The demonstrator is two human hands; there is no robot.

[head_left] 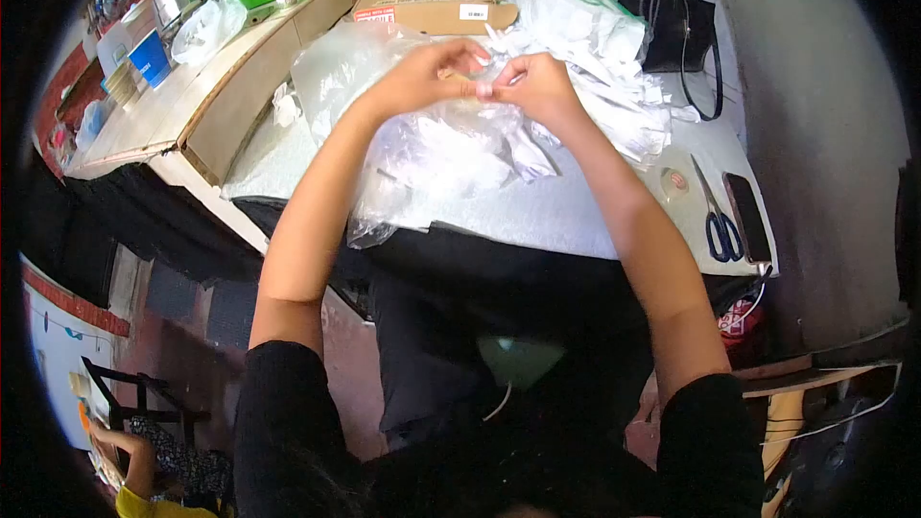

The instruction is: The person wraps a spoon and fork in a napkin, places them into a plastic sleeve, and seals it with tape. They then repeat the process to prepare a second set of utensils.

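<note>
Over the table, my left hand [427,79] is closed, its fingers curved round something clear and yellowish that I cannot make out. My right hand [539,88] pinches close beside it, and the thumbs nearly meet. What its fingertips hold is too small and hidden to tell. Below both hands lies crumpled clear plastic [436,155], bunched on the white tabletop [518,216]. A heap of white paper strips [614,115] spreads just past my right hand.
Right of the heap lie a tape roll [675,184], scissors [718,221] and a phone [746,216]. A black handbag [672,24], cardboard box [422,5] and white-green package [576,10] stand behind. A wooden counter [206,101] holds a blue cup [150,59]. Another person's arm [139,456] shows lower left.
</note>
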